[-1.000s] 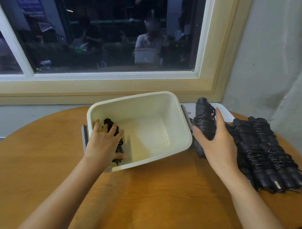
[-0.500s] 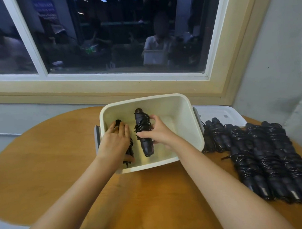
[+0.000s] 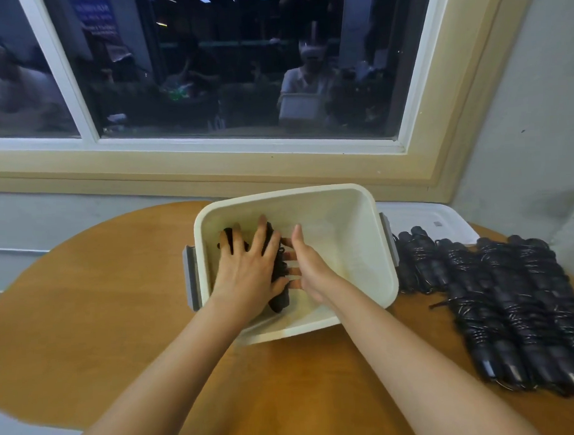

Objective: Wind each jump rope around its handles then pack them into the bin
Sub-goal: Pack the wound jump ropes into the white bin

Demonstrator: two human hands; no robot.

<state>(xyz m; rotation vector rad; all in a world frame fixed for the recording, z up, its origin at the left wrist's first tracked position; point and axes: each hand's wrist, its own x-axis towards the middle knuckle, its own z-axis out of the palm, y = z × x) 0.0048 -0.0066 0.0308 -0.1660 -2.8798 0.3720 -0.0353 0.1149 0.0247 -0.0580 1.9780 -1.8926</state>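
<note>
Single head view, looking forward and down, close over table, facing window

We find a shared indoor workroom used for packing: a round wooden table against the wall under a cream-framed window reflecting several people, with batched jump ropes beside a bin.

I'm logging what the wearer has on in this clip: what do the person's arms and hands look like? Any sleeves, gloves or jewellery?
The left arm and right arm are bare down to the frame's lower edge, with no sleeve in view. The left hand and right hand are ungloved, and no ring, watch or bracelet shows on either.
</note>
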